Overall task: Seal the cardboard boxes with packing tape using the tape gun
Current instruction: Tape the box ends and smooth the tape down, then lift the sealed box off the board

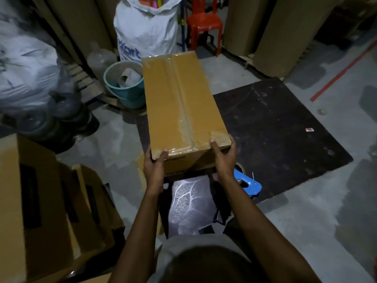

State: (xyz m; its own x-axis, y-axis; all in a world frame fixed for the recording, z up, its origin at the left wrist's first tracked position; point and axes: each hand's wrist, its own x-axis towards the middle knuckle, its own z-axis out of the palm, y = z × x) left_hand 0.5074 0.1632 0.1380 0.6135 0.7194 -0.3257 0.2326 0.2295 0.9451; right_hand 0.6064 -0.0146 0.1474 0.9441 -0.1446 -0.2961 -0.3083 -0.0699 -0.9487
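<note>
A long brown cardboard box (179,103) is held up in front of me, its top seam covered by clear tape that runs down the middle and along both ends. My left hand (154,168) grips the near left corner, thumb on top. My right hand (224,158) grips the near right corner, thumb on the taped edge. The blue tape gun (247,183) lies on the dark board just behind my right wrist, partly hidden by it.
A dark board (285,129) lies on the concrete floor under the box. Several open cardboard boxes (51,211) stand at the left. A teal tub (126,86), a white sack (144,31), a red chair (204,21) and tall cardboard rolls (285,33) stand behind.
</note>
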